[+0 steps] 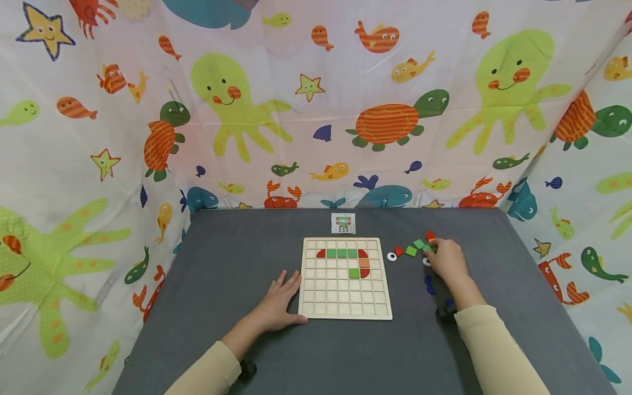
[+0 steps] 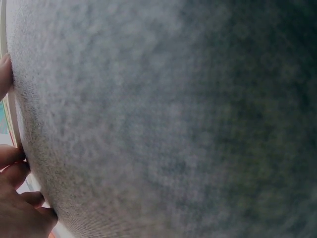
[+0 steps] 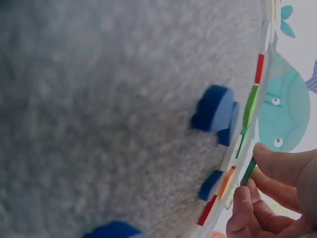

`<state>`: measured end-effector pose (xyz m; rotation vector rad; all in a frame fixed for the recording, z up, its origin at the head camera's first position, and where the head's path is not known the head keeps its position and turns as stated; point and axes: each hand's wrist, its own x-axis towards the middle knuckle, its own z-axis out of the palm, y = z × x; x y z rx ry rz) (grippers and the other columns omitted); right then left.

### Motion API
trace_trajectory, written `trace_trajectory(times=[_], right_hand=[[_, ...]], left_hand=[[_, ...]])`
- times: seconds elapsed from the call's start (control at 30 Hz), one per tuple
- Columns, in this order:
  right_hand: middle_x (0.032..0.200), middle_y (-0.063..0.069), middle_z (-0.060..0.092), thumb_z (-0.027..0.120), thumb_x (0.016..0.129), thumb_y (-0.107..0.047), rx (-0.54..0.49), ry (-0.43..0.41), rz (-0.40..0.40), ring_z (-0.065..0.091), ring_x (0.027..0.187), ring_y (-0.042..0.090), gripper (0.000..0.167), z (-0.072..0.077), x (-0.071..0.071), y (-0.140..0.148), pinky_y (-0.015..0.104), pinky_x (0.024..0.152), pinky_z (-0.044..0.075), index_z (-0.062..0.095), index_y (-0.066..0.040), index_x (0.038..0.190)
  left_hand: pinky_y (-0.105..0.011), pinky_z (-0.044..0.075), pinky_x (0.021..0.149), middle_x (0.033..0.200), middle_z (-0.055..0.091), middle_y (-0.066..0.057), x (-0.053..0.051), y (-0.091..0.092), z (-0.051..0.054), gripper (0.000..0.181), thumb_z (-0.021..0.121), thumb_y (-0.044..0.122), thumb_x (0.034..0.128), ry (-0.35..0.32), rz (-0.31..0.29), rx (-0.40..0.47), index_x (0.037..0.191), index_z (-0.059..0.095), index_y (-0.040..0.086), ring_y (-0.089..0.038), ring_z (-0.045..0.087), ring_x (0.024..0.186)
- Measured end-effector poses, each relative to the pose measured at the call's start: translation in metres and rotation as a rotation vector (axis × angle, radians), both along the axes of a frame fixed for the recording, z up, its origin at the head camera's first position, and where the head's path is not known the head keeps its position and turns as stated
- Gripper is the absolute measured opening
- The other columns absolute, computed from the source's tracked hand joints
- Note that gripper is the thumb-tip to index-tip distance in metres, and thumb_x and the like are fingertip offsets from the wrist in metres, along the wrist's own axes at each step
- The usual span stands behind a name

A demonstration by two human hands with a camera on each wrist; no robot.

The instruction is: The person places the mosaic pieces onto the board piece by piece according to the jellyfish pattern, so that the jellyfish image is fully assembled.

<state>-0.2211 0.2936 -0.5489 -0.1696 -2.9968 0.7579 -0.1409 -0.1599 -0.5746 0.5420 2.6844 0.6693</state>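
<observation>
A wooden grid board (image 1: 323, 297) lies on the grey table, with red, green and orange pieces in its upper cells. My left hand (image 1: 281, 302) rests at the board's left edge, fingers spread, thumb by the lower left corner. Right of the board, my right hand (image 1: 448, 264) pinches a green tile (image 3: 248, 171) between thumb and fingers, over a group of loose pieces. Near it lie green squares (image 1: 411, 251), a red piece (image 1: 399, 250) and a white ring (image 1: 391, 257). Another ring is partly hidden under the hand.
A small picture card (image 1: 343, 223) with a coloured figure on a grid lies behind the board. Several blue pieces (image 1: 430, 289) lie below the right hand. A curtain (image 1: 306, 181) printed with sea animals hangs behind the table (image 1: 237, 247).
</observation>
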Motion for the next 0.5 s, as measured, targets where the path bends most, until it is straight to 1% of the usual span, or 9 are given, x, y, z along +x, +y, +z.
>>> trace_trajectory(times=[0.13,0.33,0.5], right_hand=[[0.120,0.031,0.062,0.068,0.096,-0.018,0.012,0.044,0.009,0.059,0.108,0.049,0.038,0.005,0.008,-0.007,0.061,0.086,0.049,0.065,0.006,0.126],[0.121,0.028,0.061,0.070,0.095,-0.020,0.033,0.096,0.024,0.061,0.108,0.048,0.035,0.012,0.016,-0.024,0.065,0.083,0.050,0.069,0.000,0.124],[0.120,0.025,0.063,0.071,0.095,-0.021,0.022,0.154,0.077,0.063,0.101,0.043,0.031,0.015,0.020,-0.036,0.061,0.076,0.051,0.072,-0.004,0.120]], left_hand=[[-0.061,0.012,0.123,0.170,0.015,-0.004,0.000,0.000,0.000,0.109,0.081,0.054,0.0806,0.004,0.002,0.002,0.162,0.022,0.011,-0.036,0.000,0.157],[-0.062,0.012,0.123,0.170,0.015,-0.005,0.001,0.000,-0.001,0.109,0.081,0.054,0.0805,0.008,0.002,0.002,0.162,0.022,0.011,-0.036,0.000,0.157],[-0.062,0.012,0.123,0.170,0.015,-0.005,0.000,0.000,-0.001,0.109,0.081,0.054,0.0805,0.007,0.003,0.007,0.162,0.022,0.011,-0.036,0.000,0.157]])
